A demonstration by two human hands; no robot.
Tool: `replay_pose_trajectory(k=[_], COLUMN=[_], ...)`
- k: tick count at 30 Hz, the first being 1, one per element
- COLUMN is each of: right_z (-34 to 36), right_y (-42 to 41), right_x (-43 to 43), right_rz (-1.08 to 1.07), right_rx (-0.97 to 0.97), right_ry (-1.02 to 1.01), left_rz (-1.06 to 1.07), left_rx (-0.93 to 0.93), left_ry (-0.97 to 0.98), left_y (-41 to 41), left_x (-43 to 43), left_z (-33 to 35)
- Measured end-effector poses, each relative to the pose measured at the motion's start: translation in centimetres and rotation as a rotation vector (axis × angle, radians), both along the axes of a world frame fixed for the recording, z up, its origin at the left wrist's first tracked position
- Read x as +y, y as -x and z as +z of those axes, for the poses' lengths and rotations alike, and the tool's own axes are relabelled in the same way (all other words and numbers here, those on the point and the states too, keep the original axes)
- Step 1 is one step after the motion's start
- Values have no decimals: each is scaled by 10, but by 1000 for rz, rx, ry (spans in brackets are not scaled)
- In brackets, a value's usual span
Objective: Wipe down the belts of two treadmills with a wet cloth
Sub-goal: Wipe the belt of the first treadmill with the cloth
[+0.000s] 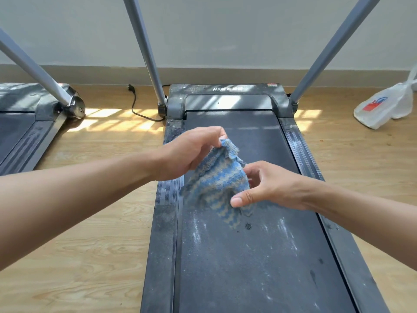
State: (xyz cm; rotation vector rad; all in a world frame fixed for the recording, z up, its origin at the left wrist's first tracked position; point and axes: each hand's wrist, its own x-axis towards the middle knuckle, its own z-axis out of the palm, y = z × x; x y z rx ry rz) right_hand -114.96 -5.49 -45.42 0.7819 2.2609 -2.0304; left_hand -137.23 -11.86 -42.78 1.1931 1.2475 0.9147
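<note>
Holds a blue-and-tan cloth (216, 179) in the air over the middle of the dusty belt (248, 267), nearer its left edge. Pinches the cloth's top corner with the left hand (189, 152), thumb against curled fingers. Grips its right side with the right hand (268, 186), thumb on the front, fingers curled behind. Second treadmill (20, 129) at left; white bag (383, 107) on the floor (101, 222), right.

A white plastic bag with a red and blue print (383, 107) is slumped at the far right on the light wood-grain floor (90, 222). A black power cord (131, 88) is trailed across the sunlit boards, near the grey skirting board (90, 75).
</note>
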Motion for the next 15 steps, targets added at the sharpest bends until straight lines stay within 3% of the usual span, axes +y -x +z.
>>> replay_pose_trajectory(k=[8, 15], right_z=[4, -7], right_y=[9, 11], right_x=[-1, -10], right_rz=[-156, -84], right_rx=[126, -25], right_ry=[22, 381], left_rz=[65, 108], left_rx=[70, 107], left_ry=[-17, 57], left_y=[2, 14], left_x=[6, 7], left_z=[-8, -38])
